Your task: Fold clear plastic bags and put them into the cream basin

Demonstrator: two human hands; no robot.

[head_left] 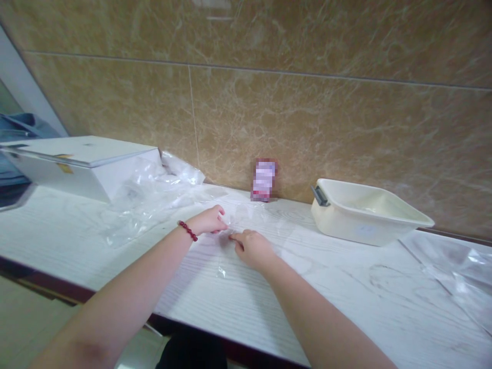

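I wear dark red beads [187, 230]; my plastic film [221, 272] seems clear, though faint. The counter [230, 302] is white, grey-grained; the tub [346, 223] cream; the wall [307, 118] brown, pale-veined.

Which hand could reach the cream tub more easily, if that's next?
Probably the right hand: it's nearer the cream tub, which stands on that side. The left hand is farther away.

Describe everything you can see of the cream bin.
The cream bin looks like plastic, with an open top and a gray clip on its left end. A faint bluish patch marks its front side. It stands upright on the white table, close to the brown wall. The left hand and right hand are off it. Clear plastic lies by its right end; contact is unclear.
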